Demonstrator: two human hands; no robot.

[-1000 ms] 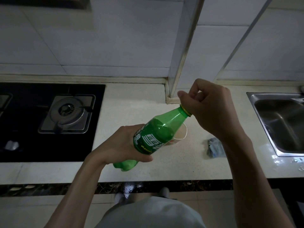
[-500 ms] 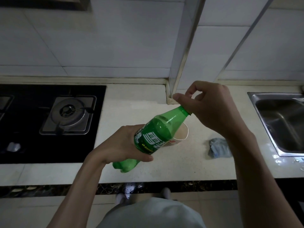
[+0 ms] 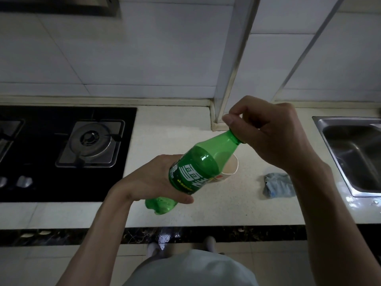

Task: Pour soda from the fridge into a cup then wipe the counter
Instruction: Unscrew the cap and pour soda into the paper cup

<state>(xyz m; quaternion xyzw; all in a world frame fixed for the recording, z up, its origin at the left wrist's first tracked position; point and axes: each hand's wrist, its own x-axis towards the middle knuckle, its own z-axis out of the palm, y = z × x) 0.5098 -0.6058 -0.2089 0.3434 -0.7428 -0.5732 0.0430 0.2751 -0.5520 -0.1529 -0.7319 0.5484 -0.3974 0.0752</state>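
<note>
A green soda bottle (image 3: 198,168) hangs tilted over the white counter (image 3: 169,137), its neck pointing up and to the right. My left hand (image 3: 152,178) grips its lower body around the label. My right hand (image 3: 266,131) is closed over the bottle's top, and the cap is hidden under my fingers. Behind the bottle stands a paper cup (image 3: 228,168), upright on the counter and partly hidden. A crumpled blue-grey cloth (image 3: 278,185) lies on the counter to the right of the cup.
A black gas hob (image 3: 68,149) takes up the counter's left side. A steel sink (image 3: 356,153) is set in at the right. A tiled pillar (image 3: 233,62) juts out from the back wall. My feet show on the floor below the counter edge.
My right hand has turned at the bottle's top, with thumb and fingers shifted round the cap. The bottle and my left hand have stayed almost still.
</note>
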